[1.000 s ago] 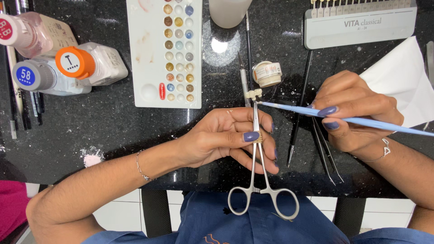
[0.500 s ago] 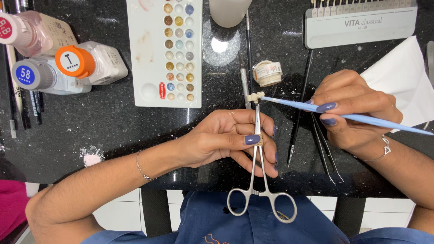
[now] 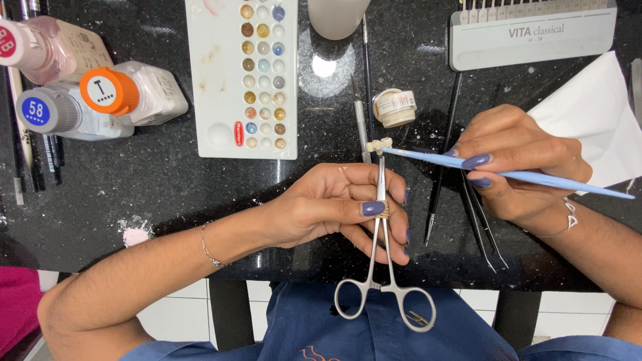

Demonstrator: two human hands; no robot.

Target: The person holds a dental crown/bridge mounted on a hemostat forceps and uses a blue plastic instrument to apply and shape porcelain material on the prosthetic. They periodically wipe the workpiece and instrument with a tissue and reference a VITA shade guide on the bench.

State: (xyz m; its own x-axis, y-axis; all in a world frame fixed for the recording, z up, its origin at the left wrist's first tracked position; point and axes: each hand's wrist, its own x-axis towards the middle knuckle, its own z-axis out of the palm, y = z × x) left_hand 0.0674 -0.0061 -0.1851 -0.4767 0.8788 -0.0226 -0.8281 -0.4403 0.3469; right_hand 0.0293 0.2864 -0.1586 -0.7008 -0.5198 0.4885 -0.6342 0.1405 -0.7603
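One speckled black countertop (image 3: 167, 187), cluttered.

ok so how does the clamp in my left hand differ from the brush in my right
The metal clamp is silver with two finger rings and points away from the body, pinched in the left hand. The brush is a single pale blue stick, lying nearly crosswise in the right hand. The clamp's tip grips a small cream piece; the brush tip only touches it. Both are slim and meet at that piece.

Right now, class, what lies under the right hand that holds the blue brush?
Under the right hand, thin dark tools lie on the black worktop, their tips pointing out towards the person. The hand covers their upper shafts, so how many there are is unclear.
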